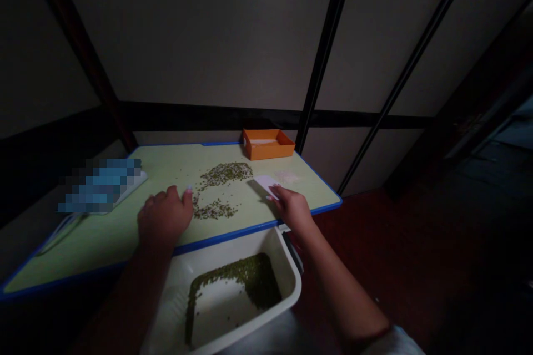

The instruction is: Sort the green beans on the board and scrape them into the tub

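Observation:
My right hand (291, 208) pinches a thin white card (265, 184) between thumb and fingers, just above the table's right part. My left hand (166, 213) rests palm down at the table's near side, with its thumb apart from the loosely bent fingers; nothing shows in it. Close to its thumb lies a loose scatter of small green beans and pale grains (214, 209). Behind that is a larger, similar pile (227, 173). Past the card, a thin patch of pale grains (287, 176) lies on the tabletop.
A white plastic tub (293, 285) with green beans in it stands below the near edge of the pale green, blue-rimmed table (104, 238). An orange open box (272, 151) sits at the back right. A blurred-out device (102, 186) with a cable lies at left.

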A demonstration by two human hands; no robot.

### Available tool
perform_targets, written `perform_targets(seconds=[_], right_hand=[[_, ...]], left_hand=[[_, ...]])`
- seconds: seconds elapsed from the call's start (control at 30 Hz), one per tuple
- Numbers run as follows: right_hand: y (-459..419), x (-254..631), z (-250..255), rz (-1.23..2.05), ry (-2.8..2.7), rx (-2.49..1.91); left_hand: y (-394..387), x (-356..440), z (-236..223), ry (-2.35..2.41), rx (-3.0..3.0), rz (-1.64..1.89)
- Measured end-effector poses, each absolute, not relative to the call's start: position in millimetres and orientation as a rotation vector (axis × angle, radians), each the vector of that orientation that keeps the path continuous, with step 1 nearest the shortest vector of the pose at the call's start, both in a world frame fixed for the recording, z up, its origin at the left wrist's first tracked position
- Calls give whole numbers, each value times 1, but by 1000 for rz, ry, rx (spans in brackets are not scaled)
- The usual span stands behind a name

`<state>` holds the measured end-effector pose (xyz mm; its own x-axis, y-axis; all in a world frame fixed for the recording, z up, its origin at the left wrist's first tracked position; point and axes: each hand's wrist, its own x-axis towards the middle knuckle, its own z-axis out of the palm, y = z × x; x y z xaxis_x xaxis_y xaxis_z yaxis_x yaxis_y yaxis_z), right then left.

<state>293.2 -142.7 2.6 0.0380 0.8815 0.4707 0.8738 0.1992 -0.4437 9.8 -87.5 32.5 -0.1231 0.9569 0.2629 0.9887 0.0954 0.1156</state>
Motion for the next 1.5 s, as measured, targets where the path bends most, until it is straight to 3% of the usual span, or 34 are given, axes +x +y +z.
perform_targets(seconds=[0.37, 0.7, 1.23, 1.5], right_hand=[[-137, 301, -4, -136, -1498, -1327], [-95, 288, 22, 468, -1224, -1202], [-54, 259, 31, 548, -1339, -1178], [-60, 257, 34, 739, -1445, -1024]], left_hand=[[-88, 7, 28, -2204, -1979, -442], [-90, 8, 26, -2196, -1953, -470], [-91, 11, 34, -2244, -1969, -378], [-91, 12, 34, -2245, -1988, -401]])
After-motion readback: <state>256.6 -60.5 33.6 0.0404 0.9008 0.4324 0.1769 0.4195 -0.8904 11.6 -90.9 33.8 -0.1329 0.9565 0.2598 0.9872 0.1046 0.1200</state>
